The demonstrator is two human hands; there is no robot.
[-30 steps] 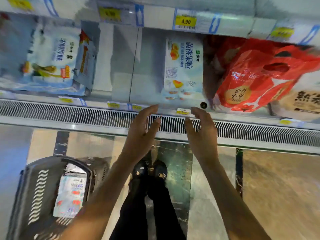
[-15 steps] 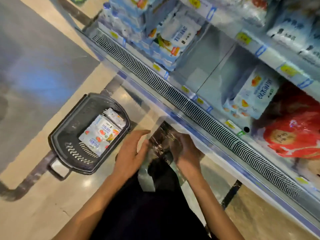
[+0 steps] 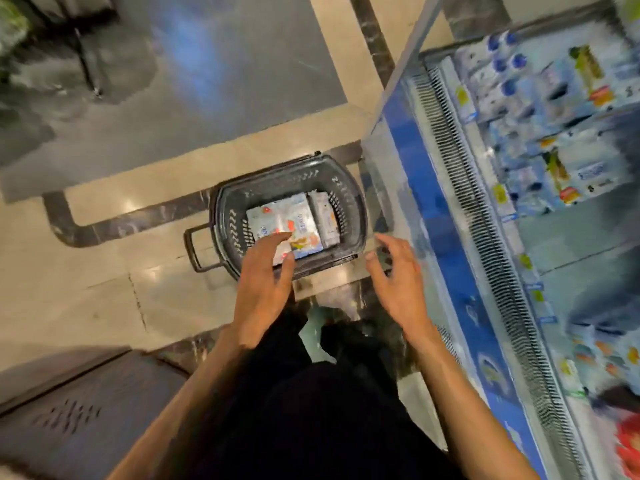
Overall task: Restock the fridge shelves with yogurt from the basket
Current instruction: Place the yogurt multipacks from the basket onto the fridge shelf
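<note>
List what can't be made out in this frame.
Head view throughout.
Yogurt pack: print blurred; the left hand covers its near corner, contact unclear.
Basket: anything under the top packs is hidden.
Fridge shelves: bottles and price tags smeared by motion, cut off at the right edge.
Right hand: blurred at the tips.

Your left hand (image 3: 265, 282) covers the near corner of the yogurt pack (image 3: 280, 218) in the basket (image 3: 277, 174); whether it touches cannot be told. Pack print is unreadable. The fridge shelves (image 3: 554, 133) are motion-blurred and cut off at the right edge; the price tags (image 3: 462, 95) are illegible.
</note>
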